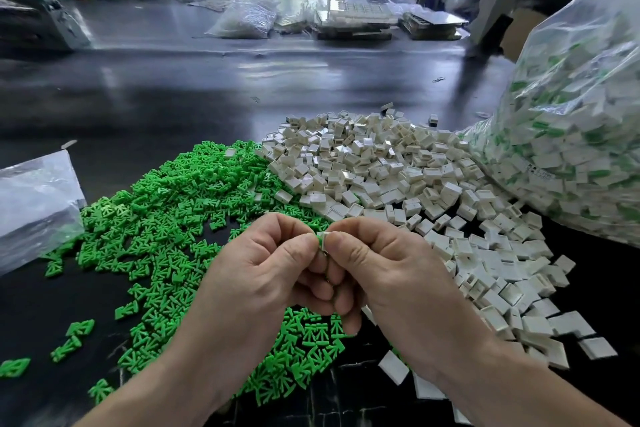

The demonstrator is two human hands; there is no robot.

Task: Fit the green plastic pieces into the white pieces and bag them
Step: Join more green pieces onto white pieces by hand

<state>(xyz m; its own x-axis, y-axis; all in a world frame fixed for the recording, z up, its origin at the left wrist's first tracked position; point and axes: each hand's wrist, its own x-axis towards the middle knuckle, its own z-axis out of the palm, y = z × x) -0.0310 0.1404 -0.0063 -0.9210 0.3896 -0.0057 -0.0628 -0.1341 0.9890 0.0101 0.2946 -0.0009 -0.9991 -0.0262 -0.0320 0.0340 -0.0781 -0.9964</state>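
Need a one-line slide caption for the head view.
Left hand and right hand pinch a green-and-white piece above the green pile and white pile, filled bag alongside.

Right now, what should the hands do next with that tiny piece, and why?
Probably squeeze them together: the left hand and right hand pinch a green piece against a white piece, and green shows at its edge, so it may not be fully seated.

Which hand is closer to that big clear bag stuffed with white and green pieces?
Right. Both pinch one small piece, but the right hand is on the side of the bag, by the white pile; the left hand is farther, over the green pile.
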